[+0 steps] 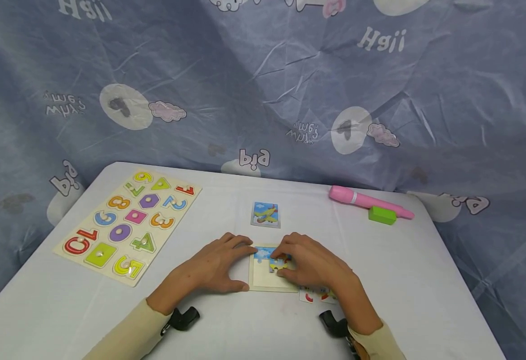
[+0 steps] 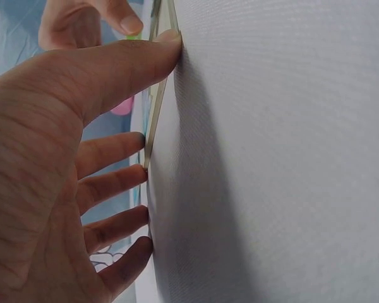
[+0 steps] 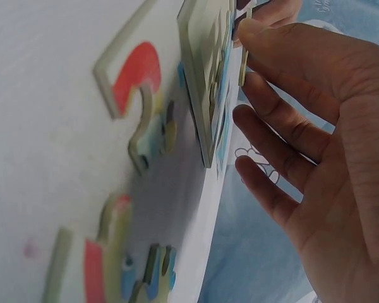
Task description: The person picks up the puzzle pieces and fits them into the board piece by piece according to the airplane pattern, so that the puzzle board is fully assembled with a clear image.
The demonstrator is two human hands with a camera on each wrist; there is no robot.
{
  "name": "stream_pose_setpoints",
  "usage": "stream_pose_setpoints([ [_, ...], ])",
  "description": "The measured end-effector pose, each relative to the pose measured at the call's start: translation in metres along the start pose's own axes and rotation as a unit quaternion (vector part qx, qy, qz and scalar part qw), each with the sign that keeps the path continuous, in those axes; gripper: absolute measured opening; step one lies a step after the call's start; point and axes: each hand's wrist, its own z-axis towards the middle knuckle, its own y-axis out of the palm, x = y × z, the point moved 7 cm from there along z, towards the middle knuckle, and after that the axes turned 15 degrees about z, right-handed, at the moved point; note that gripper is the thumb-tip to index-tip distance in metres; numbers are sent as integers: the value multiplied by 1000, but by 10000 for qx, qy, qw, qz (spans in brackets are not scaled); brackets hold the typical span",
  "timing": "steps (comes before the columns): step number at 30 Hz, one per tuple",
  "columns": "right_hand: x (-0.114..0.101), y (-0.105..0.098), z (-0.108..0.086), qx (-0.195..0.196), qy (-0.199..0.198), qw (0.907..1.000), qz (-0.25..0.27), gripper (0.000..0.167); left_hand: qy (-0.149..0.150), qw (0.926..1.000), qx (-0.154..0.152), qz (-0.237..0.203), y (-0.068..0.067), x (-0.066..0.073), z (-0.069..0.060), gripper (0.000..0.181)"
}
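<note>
A pale wooden puzzle board [image 1: 260,280] lies at the table's middle, a blue sky piece [image 1: 260,254] at its upper left. My left hand [image 1: 213,265] touches the board's left side, thumb at the near corner, index finger near the far one; the left wrist view shows this hand [image 2: 38,164] with fingers spread and fairly straight beside the board [image 2: 154,120]. My right hand [image 1: 312,260] pinches a blue and yellow puzzle piece [image 1: 274,266] over the board. In the right wrist view the piece [image 3: 244,66] is held on edge by thumb and fingers.
Loose puzzle pieces [image 1: 307,295] lie partly under my right forearm. Beyond the board is a small airplane picture [image 1: 266,214]. A number and shape board [image 1: 120,220] lies left; a pink stick-like object [image 1: 366,201] and a green block [image 1: 382,215] are at the back right.
</note>
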Motion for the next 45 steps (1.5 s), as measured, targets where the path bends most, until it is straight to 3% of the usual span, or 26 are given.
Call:
stream_pose_setpoints([
  [45, -17, 21, 19, -158, -284, 9993, -202, 32, 90, 9999, 130, 70, 1, -1, 1, 77],
])
